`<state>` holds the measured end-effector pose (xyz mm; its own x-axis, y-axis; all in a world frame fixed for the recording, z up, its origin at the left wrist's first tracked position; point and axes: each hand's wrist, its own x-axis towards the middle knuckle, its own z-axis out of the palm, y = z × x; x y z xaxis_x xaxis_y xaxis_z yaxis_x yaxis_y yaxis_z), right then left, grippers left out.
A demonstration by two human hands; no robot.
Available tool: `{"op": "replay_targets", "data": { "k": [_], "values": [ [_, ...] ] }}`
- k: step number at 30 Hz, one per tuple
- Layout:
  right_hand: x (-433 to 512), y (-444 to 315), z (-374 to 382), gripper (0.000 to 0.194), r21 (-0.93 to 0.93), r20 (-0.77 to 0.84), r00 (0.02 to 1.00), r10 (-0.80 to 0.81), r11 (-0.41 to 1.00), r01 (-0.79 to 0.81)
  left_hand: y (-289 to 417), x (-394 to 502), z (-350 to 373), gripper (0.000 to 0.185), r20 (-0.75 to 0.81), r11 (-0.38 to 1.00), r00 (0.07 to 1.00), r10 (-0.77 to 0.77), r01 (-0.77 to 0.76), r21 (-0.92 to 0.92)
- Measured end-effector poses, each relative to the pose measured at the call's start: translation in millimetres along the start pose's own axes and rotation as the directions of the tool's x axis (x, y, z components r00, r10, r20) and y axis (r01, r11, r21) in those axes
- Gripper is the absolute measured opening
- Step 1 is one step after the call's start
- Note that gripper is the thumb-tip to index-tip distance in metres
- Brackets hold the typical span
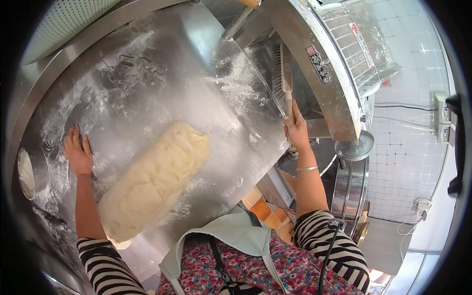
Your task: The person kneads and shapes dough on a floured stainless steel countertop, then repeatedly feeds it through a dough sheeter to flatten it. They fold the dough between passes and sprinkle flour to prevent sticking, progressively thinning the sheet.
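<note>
A long, thick slab of pale dough (155,180) lies slantwise on the floured steel tabletop (177,88). To its left, my left hand (78,150) rests flat on the table with its fingers spread and nothing in it. My right hand (296,129) grips the handle of a bristle brush (285,72) at the table's right edge. The brush is beside the metal frame of a machine, its bristles facing left toward the table. Part of the handle is hidden by my fingers.
A steel machine (324,70) with a wire guard (354,40) borders the table's right side. A white bowl (26,174) sits at the far left edge. Dotted pale green sheeting (70,25) lies beyond the raised rim. A power outlet (444,118) with cables is on the tiled wall.
</note>
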<state>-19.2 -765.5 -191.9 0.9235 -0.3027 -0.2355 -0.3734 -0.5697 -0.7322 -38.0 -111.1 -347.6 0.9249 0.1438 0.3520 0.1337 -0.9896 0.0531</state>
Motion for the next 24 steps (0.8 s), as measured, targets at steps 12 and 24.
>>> {"op": "replay_targets", "data": {
  "k": [12, 24],
  "values": [
    [84, 35, 32, 0.015, 0.897, 0.01, 0.989, 0.148, 0.436, -0.074, 2, 1, -7, 0.041, 0.019, 0.998, 1.0, -0.001, 0.002, -0.068],
    [55, 9, 60, 0.054, 0.699, 0.322, 0.926, 0.196, 0.611, -0.372, 3, 1, -8, 0.042, 0.006, 0.999, 1.0, 0.014, -0.014, -0.045]
  ]
}}
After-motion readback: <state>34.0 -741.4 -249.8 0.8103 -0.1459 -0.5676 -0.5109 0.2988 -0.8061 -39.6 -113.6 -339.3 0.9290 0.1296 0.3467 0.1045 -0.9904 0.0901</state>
